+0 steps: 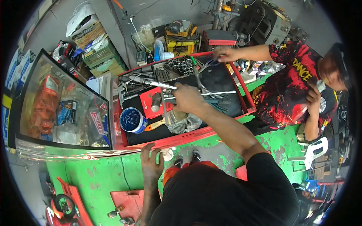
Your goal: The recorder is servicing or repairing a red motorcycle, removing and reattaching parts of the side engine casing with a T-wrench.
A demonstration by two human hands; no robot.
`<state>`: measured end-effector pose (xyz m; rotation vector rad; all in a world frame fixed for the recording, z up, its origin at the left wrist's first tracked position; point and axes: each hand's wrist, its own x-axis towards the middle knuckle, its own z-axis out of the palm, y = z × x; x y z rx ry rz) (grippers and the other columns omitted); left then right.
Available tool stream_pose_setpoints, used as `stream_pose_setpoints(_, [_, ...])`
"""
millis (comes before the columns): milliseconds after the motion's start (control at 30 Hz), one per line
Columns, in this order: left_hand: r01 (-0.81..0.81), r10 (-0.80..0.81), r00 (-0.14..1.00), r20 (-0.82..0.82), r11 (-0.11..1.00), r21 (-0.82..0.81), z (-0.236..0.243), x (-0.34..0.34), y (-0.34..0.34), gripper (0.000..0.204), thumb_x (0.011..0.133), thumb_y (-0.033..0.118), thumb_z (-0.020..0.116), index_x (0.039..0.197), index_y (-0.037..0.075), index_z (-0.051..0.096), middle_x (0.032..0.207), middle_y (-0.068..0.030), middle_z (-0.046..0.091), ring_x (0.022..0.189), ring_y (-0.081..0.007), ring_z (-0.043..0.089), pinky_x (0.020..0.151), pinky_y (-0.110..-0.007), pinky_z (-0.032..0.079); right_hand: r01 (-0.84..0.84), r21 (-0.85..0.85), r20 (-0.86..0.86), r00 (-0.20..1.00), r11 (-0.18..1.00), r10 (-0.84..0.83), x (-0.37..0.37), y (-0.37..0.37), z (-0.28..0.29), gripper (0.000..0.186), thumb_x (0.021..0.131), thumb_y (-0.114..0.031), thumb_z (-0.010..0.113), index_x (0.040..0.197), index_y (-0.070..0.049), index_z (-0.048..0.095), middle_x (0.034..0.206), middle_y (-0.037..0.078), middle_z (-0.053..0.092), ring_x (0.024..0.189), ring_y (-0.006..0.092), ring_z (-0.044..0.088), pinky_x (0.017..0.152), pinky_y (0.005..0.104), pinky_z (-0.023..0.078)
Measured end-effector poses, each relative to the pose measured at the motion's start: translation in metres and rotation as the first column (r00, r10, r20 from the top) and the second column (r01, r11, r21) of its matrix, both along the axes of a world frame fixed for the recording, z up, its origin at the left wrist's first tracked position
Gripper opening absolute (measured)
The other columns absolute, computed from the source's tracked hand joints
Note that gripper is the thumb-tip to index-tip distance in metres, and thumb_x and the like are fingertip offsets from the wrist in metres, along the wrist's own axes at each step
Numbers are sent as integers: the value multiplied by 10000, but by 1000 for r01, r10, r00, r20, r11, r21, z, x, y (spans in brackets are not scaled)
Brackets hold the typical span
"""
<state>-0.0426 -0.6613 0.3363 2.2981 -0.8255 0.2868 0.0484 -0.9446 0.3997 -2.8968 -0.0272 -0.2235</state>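
My right hand (187, 98) reaches over a red-rimmed tool tray (177, 138), its fingers curled down among metal tools. A chrome bar-like tool (152, 83) ends at these fingers, and a long thin chrome rod (222, 92) passes beneath the hand. What the fingers grip is hidden. Below them lie a crumpled grey rag (184, 124), a hammer (156, 102) on a red sheet and a brush with an orange handle (154, 125). By the tray's front edge, my left hand (152, 164) has its fingers apart, holding nothing visible; a small whitish round thing (168, 154) shows beside it.
A white tub of dark blue grease (132, 120) stands at the tray's left. Sockets (183, 66) fill its back. A glass-framed case (64, 105) stands left. At right, a co-worker's hand (225, 54) touches the tray's far corner. A white chair (313, 152) stands behind them.
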Motion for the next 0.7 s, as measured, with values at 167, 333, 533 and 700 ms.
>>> stream_pose_setpoints(167, [-219,228,970,-81,969,113,-24,-29,31,169,789,26,659,950,35,610,1123,-167,569,1062,-357,548,922,-458,449,-192,97,41,981,977,188,10,4,-60,502,685,-451,762,875,7,680,1046,223,589,939,377,622,794,472,520])
stream_pose_setpoints(333, [-340,383,871,-308,922,185,-36,-54,60,130,844,0,601,973,22,599,1135,-154,571,955,-292,595,754,-365,522,-401,120,-235,877,908,419,30,-25,-38,741,608,-371,825,1214,-33,566,1266,188,494,1105,384,537,920,454,470])
stream_pose_setpoints(533, [-284,386,726,-568,922,264,-143,-116,163,119,864,67,615,977,29,609,1084,-141,579,871,-257,621,668,-326,539,-391,194,-134,898,900,420,1,-29,-39,701,694,-383,785,1285,-92,545,1357,153,448,1181,370,501,978,446,443])
stream_pose_setpoints(700, [-173,415,617,-668,900,399,-197,-153,228,180,841,144,671,987,44,637,981,-167,625,853,-286,639,723,-362,532,-245,150,91,968,958,233,-34,-21,-41,670,751,-399,745,1339,-180,511,1370,137,442,1240,328,467,994,446,431])
